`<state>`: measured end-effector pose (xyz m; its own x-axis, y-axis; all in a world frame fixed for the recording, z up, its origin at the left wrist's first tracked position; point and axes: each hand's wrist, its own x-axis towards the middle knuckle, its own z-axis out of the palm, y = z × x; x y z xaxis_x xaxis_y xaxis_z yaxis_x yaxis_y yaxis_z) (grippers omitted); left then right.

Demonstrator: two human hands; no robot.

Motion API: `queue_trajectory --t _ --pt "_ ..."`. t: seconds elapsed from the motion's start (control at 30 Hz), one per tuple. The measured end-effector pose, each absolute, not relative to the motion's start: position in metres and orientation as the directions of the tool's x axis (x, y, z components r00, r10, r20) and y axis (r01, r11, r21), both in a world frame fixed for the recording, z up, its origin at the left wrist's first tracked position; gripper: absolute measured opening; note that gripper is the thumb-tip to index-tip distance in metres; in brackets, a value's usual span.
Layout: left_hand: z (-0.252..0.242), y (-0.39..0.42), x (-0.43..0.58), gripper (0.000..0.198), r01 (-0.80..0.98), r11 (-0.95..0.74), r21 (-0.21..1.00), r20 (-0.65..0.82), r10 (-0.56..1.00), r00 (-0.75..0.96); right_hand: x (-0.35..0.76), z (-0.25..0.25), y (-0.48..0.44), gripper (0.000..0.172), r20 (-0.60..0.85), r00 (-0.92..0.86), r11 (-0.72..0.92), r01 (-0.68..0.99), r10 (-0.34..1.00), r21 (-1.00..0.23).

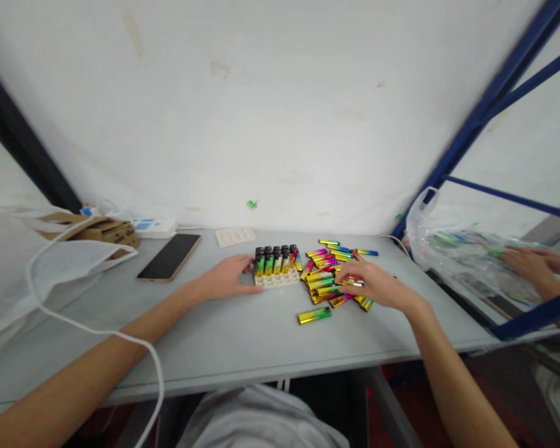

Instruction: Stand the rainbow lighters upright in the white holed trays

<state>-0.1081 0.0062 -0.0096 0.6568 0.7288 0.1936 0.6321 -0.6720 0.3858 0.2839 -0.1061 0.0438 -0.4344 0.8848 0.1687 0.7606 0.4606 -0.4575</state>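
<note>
Our right hand (376, 286) pinched a lighter (352, 281) in the pile (324, 274), long axis 9–3. The lighter tray (280, 281) sat at its 9 o'clock, with our left hand (226, 280) open against the tray's side.

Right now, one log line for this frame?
left hand: against lighter tray | right hand: on loose lighter pile | phone: left of tray

Some lighters (321, 281) lie hidden under the right hand (379, 287).

Glossy, metallic-looking rainbow lighters (329, 277) lie on a smooth matt grey table (242, 339); the tray (277, 280) looks like matt cream plastic, the phone (169, 256) glassy.
</note>
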Motion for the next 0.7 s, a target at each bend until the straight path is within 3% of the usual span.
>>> queue_trajectory --t 0.1,0.33,0.47,0.7 --pt "-0.009 0.006 -0.108 0.069 0.639 -0.665 0.387 0.184 0.735 0.653 0.291 0.023 -0.13 0.017 0.127 -0.43 0.443 0.802 0.894 -0.401" --pt "-0.007 0.006 -0.107 0.064 0.63 -0.681 0.372 0.197 0.722 0.663 0.283 -0.004 -0.133 0.017 0.269 -0.375 0.441 0.861 0.887 -0.254" --pt "-0.006 0.005 -0.107 0.063 0.627 -0.684 0.373 0.208 0.721 0.661 0.289 0.01 -0.126 0.022 0.297 -0.367 0.457 0.818 0.882 -0.348" --pt "-0.005 0.005 -0.107 0.063 0.63 -0.686 0.363 0.188 0.717 0.672 0.288 0.029 -0.083 0.041 0.457 -0.034 0.338 0.723 0.889 -0.603"
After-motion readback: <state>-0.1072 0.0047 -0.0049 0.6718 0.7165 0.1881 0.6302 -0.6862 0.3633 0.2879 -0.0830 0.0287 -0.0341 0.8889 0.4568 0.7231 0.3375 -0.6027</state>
